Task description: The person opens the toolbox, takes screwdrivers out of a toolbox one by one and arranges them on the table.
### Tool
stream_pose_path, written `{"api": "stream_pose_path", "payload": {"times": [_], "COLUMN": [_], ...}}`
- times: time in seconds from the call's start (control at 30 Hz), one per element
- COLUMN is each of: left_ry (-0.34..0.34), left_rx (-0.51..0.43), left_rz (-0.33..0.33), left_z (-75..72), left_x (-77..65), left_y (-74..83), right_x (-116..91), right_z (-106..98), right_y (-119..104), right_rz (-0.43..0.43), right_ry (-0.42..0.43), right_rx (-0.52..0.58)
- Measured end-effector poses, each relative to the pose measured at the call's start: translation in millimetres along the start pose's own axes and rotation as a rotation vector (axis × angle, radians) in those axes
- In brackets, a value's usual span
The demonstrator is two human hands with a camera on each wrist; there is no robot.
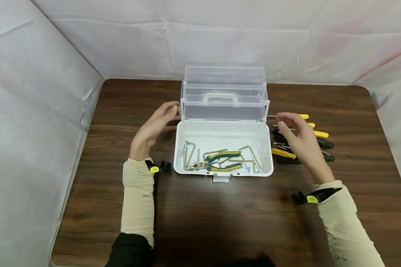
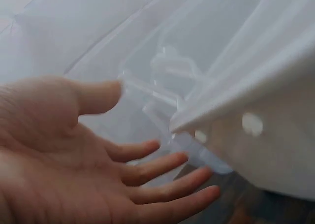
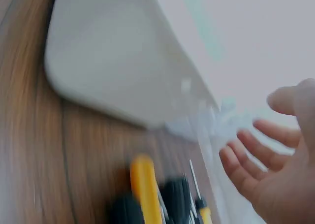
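Observation:
A white toolbox lies open on the table, its clear lid and hinged trays folded up at the back. Inside the base are combination pliers with green and yellow handles, among several L-shaped hex keys. At the box's left, my left hand reaches toward the clear trays, fingers extended; in its wrist view the palm holds nothing. My right hand hovers at the right side over several screwdrivers, fingers loosely bent, holding nothing. Contact of the left fingertips with the box is unclear.
The screwdrivers, with yellow or black handles, lie in a loose group right of the box on the dark wooden table. White sheeting hangs behind and at both sides. A latch sticks out at the box front.

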State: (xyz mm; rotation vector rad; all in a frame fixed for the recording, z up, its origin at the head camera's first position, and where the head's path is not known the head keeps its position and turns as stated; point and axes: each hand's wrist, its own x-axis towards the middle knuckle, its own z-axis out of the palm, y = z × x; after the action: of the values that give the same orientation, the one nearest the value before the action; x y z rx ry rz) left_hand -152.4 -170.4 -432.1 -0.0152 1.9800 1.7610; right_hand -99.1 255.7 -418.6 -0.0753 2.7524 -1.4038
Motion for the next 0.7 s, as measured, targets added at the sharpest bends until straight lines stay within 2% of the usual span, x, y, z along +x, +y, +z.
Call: {"api": "stream_pose_path", "payload": {"times": [0.17, 0.3, 0.37, 0.47, 0.7], "left_ry": [0.034, 0.033, 0.032, 0.023, 0.004], "left_rx": [-0.033, -0.080, -0.105, -0.099, -0.065], "left_rz": [-0.053, -0.102, -0.112, -0.112, -0.132], "left_z": [1.1, 1.3, 1.3, 2.7, 5.0], "left_x": [-0.6, 3.5, 6.2, 11.0, 19.5], "left_y": [5.5, 13.1, 18.4, 25.2, 29.8], "right_x": [18.9, 37.2, 45.5, 54.9, 69.0], "right_z": [14.9, 17.6, 17.8, 18.8, 20.8], "right_y": [-19.7, -35.1, -40.8, -45.1, -47.0], "right_rz": [0.164, 0.288, 0.336, 0.393, 0.487], "right_ry": [-0.069, -0.164, -0.206, -0.266, -0.305], "right_rx": [0.234, 0.448, 0.516, 0.563, 0.551]}}
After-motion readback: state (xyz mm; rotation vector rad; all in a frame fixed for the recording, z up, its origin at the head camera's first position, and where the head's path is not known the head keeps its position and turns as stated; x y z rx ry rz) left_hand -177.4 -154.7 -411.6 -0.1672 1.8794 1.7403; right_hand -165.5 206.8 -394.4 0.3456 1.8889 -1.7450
